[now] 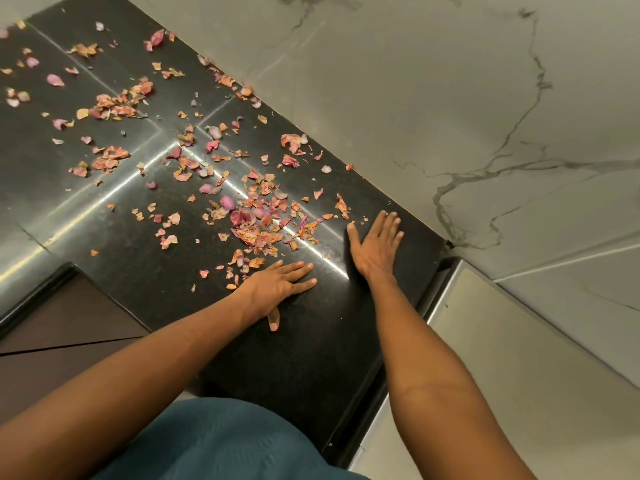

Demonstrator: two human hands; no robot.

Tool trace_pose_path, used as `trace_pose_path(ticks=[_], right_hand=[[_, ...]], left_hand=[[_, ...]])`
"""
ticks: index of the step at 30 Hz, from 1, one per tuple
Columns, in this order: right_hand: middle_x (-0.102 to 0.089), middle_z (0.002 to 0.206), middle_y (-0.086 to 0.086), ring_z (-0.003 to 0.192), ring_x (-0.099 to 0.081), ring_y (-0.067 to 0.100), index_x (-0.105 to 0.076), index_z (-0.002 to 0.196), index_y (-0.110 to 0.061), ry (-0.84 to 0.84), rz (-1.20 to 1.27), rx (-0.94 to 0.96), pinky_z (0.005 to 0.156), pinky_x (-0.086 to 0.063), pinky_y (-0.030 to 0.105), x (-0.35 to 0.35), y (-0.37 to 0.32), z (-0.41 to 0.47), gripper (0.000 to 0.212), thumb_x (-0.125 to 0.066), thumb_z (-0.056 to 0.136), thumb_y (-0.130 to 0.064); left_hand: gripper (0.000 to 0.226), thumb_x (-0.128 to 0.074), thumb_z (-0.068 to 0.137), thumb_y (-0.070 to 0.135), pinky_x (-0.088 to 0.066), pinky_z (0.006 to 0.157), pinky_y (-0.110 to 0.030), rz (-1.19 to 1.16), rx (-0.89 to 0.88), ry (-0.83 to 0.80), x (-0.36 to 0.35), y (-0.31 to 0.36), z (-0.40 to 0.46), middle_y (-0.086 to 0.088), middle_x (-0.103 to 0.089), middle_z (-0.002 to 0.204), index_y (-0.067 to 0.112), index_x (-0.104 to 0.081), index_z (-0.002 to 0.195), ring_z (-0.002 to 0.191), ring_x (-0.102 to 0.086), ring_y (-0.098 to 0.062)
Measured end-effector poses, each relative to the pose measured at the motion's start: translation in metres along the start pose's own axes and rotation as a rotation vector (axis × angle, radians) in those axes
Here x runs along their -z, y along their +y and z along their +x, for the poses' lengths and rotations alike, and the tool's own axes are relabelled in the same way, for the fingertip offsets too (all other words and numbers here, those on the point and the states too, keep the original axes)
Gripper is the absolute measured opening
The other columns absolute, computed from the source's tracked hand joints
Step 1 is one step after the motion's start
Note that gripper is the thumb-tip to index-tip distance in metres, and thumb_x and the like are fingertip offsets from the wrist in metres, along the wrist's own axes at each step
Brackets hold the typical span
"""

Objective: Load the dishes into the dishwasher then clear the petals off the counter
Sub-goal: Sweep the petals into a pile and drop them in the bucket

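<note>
While both our hands lie flat on the dark surface, the item on record is a scatter of dried petals, pink and orange, spread from the middle of the surface out to the far left, with a few lying against the marbled wall.

Left hand: palm down, fingers straight and close together, holding nothing, its far edge touching the near fringe of the thickest heap.

Right hand: palm down, fingers straight and slightly spread, holding nothing, set just right of that heap near the wall; one curled petal lies just beyond its fingertips.

Handling, as we judge it: very light, thin, brittle, likely to crumble under a pinch and to drift in any stir of air. The polished surface looks smooth, so they should slide readily. No single piece is worth taking hold of; better to sweep them with the edge of a flat hand into one pile, then cup the pile from both sides.

Dishes and dishwasher: not in view. A steel-coloured panel stands to the right, below the surface edge.
</note>
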State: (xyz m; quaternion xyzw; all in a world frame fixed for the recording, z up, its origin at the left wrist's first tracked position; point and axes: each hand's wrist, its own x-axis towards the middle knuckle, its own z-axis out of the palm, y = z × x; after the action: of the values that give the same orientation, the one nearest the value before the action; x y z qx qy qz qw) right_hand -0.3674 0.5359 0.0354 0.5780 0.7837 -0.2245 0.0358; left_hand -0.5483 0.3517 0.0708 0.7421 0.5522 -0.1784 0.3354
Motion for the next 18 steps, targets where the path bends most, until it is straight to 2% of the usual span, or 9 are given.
trace_pose_path(ticks=[3, 6, 9, 11, 13, 15, 17, 18], right_hand=[[0.018, 0.169, 0.009, 0.155, 0.019, 0.024, 0.012, 0.163, -0.016, -0.039, -0.015, 0.234, 0.127, 0.011, 0.048, -0.016, -0.038, -0.009, 0.085, -0.018, 0.103, -0.068], [0.008, 0.172, 0.002, 0.158, 0.012, 0.017, 0.004, 0.165, -0.021, -0.086, 0.033, 0.454, 0.129, 0.005, 0.047, -0.039, -0.074, -0.026, 0.073, -0.023, 0.107, -0.058], [0.0, 0.173, 0.0, 0.159, 0.005, 0.012, -0.003, 0.165, -0.023, -0.12, 0.135, 0.57, 0.13, -0.002, 0.045, -0.048, -0.093, -0.039, 0.065, -0.03, 0.11, -0.044], [-0.004, 0.173, 0.0, 0.159, 0.004, 0.011, -0.008, 0.165, -0.022, -0.045, 0.194, 0.576, 0.13, -0.002, 0.042, -0.042, -0.093, -0.04, 0.061, -0.03, 0.111, -0.04], [-0.007, 0.172, 0.003, 0.159, 0.001, 0.015, -0.014, 0.164, -0.018, 0.108, 0.214, 0.465, 0.13, -0.001, 0.041, -0.03, -0.083, -0.03, 0.059, -0.03, 0.111, -0.038], [-0.012, 0.171, 0.01, 0.159, -0.003, 0.023, -0.021, 0.163, -0.012, 0.248, 0.208, 0.219, 0.13, -0.005, 0.046, -0.016, -0.063, -0.011, 0.06, -0.034, 0.109, -0.037], [-0.011, 0.17, 0.018, 0.159, -0.005, 0.032, -0.018, 0.163, -0.007, 0.306, 0.191, -0.036, 0.128, -0.01, 0.053, 0.0, -0.037, 0.011, 0.067, -0.037, 0.108, -0.042], [-0.008, 0.17, 0.02, 0.159, -0.004, 0.034, -0.013, 0.163, -0.006, 0.283, 0.171, -0.131, 0.128, -0.01, 0.054, 0.005, -0.024, 0.021, 0.072, -0.036, 0.108, -0.046]], left_hand=[[0.128, -0.086, 0.074, 0.043, 0.003, 0.125, -0.046, 0.012, 0.006, -0.006, 0.001, 0.001, 0.0, -0.004, 0.02, 0.167, 0.027, 0.006, 0.16, 0.153, 0.019, -0.022], [0.126, -0.085, 0.073, 0.048, 0.001, 0.126, -0.046, 0.034, 0.008, 0.006, 0.0, 0.001, 0.0, -0.005, 0.013, 0.169, 0.026, 0.002, 0.161, 0.155, 0.014, -0.024], [0.119, -0.084, 0.073, 0.048, 0.0, 0.126, -0.049, 0.058, 0.016, 0.019, 0.001, 0.002, 0.0, -0.005, 0.0, 0.17, 0.026, -0.007, 0.161, 0.156, 0.006, -0.025], [0.121, -0.084, 0.073, 0.05, 0.001, 0.126, -0.05, 0.057, 0.014, 0.019, 0.0, 0.002, 0.0, -0.005, 0.005, 0.169, 0.027, -0.003, 0.161, 0.156, 0.008, -0.025], [0.127, -0.084, 0.073, 0.05, 0.002, 0.126, -0.05, 0.045, 0.019, -0.001, -0.001, 0.0, 0.0, -0.004, 0.016, 0.168, 0.028, 0.005, 0.161, 0.155, 0.014, -0.023], [0.13, -0.085, 0.073, 0.048, 0.004, 0.125, -0.049, 0.032, 0.024, -0.017, -0.002, -0.002, 0.001, -0.003, 0.022, 0.167, 0.03, 0.009, 0.16, 0.153, 0.019, -0.021], [0.131, -0.085, 0.072, 0.046, 0.005, 0.124, -0.049, 0.019, 0.02, -0.021, -0.004, -0.003, 0.002, -0.002, 0.023, 0.166, 0.031, 0.01, 0.16, 0.153, 0.02, -0.021], [0.131, -0.086, 0.071, 0.046, 0.006, 0.123, -0.049, 0.011, 0.019, -0.022, -0.004, -0.004, 0.003, -0.002, 0.023, 0.166, 0.031, 0.01, 0.16, 0.153, 0.02, -0.021]])
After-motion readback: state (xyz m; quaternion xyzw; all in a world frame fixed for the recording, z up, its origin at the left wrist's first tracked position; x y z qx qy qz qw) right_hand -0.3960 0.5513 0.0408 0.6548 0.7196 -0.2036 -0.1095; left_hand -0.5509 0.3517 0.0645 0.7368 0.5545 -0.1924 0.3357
